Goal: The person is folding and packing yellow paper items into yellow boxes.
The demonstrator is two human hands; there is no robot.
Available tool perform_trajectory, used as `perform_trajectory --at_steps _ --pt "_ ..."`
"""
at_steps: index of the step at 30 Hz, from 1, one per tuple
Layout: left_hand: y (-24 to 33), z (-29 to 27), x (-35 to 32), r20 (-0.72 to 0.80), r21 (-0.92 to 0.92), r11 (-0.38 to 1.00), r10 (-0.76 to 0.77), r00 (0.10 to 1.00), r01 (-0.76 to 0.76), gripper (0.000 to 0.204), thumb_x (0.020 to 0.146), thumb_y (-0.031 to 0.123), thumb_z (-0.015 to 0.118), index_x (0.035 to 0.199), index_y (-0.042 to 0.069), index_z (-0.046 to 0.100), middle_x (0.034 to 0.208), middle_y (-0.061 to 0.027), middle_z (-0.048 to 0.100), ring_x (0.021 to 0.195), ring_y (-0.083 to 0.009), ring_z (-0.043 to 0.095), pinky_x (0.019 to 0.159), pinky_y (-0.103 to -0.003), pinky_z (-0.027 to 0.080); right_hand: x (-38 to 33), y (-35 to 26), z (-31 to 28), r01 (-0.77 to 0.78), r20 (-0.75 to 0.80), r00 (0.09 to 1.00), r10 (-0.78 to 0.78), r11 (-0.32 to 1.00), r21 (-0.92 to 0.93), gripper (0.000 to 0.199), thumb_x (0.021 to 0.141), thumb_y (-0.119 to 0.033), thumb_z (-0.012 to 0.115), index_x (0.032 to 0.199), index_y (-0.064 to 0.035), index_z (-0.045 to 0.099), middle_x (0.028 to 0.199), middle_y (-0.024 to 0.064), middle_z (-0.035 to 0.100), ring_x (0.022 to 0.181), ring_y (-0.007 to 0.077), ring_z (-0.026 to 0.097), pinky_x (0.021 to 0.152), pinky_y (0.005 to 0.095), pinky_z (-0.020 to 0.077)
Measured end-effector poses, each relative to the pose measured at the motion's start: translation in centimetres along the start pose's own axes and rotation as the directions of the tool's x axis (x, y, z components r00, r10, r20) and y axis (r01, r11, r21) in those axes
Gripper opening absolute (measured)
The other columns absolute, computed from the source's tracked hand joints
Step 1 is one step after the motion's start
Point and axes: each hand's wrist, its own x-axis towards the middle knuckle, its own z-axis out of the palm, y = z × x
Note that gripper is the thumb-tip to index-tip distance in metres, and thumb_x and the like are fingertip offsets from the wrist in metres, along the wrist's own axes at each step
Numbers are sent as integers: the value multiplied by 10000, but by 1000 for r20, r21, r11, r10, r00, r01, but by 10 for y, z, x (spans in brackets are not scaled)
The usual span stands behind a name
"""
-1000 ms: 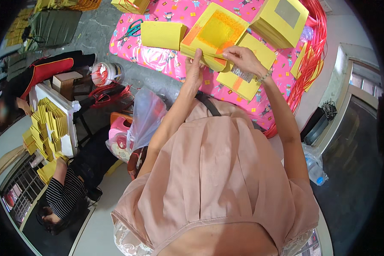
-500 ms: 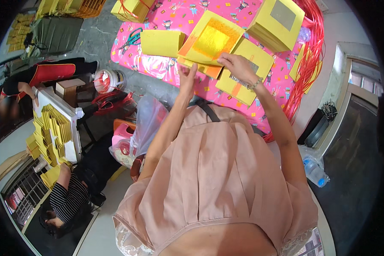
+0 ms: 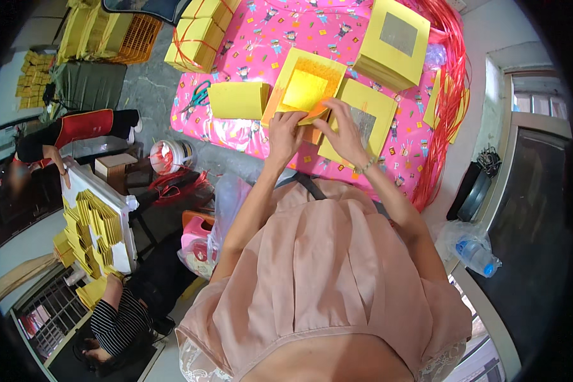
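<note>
On the pink patterned table cover (image 3: pixel 267 38) lies a pile of yellow joss paper (image 3: pixel 304 89), its top sheet bearing a shiny gold square with an orange border. My left hand (image 3: pixel 285 139) has its fingers curled over the near edge of that pile. With thumb and fingers, my right hand (image 3: pixel 346 132) pinches the near right corner, where an orange piece of paper bends upward. Just right of the pile is a yellow stack with a grey patch (image 3: pixel 363 121), partly behind my right hand. A plain yellow stack (image 3: pixel 235 100) sits to the left, beside green-handled scissors (image 3: pixel 198 95).
A tall yellow stack (image 3: pixel 379 38) stands far right, near hanging red strings (image 3: pixel 452 95). Far left are bundles tied with red string (image 3: pixel 197 41). Across the floor, two people work at a white table (image 3: pixel 118 197) holding yellow paper. A white bucket (image 3: pixel 165 156) stands between.
My left hand has moved from beneath the pile's near edge to over it. The near right corner now bends upward in my right hand. The whole view has shifted slightly.
</note>
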Motion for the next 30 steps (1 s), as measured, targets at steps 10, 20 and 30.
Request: perform_trajectory --at_steps 10,20,30 --pt "-24 7 -16 102 -458 851 -236 966 256 320 853 160 709 1145 49 639 1058 -111 635 911 -186 631 712 -313 530 19 10 33 -565 227 793 565 546 618 503 966 -303 570 1309 33 417 1074 166 580 991 251 599 845 378 496" --pt "-25 -14 35 464 -502 671 -324 825 546 516 875 313 705 1260 13 540 971 -147 678 857 -198 662 786 -318 527 6 -6 46 -244 -13 969 247 963 115 717 844 -159 640 1432 39 281 1275 258 425 1175 430 474 961 457 441" --pt "-12 28 38 262 -819 389 -402 877 422 261 901 148 690 1096 -19 651 922 -32 678 797 -67 608 712 -224 504 6 -1 55 -262 27 964 263 936 237 886 754 -144 713 1491 -32 234 1335 216 373 1263 381 417 1036 419 398"
